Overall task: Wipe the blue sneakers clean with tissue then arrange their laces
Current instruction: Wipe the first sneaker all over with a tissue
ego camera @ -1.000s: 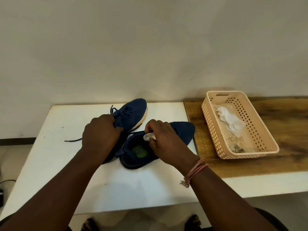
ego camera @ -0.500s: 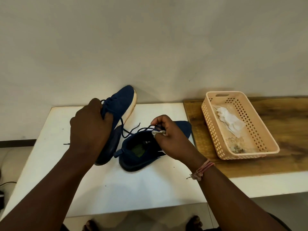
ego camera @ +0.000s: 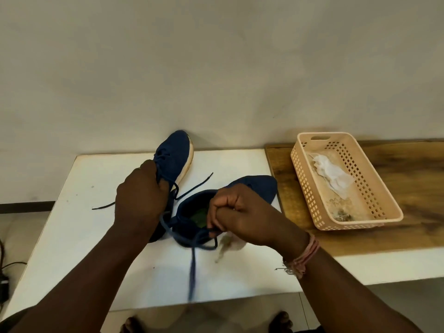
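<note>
Two hands are at work over the white surface (ego camera: 72, 236). Nearest, a blurred lace end (ego camera: 192, 272) dangles from the right hand (ego camera: 240, 212), which is curled tight and pinches that lace above the near sneaker (ego camera: 252, 188); a smeared pale shape just below the fist could be tissue, hard to tell. That sneaker rests on the surface with its opening up. Just left, the left hand (ego camera: 139, 200) grips the other sneaker (ego camera: 175, 152) around its laced middle, toe tilted up toward the wall (ego camera: 216, 68). Farther right, a beige basket (ego camera: 384, 212) on the wooden board (ego camera: 420, 176) holds crumpled tissue (ego camera: 334, 174).
</note>
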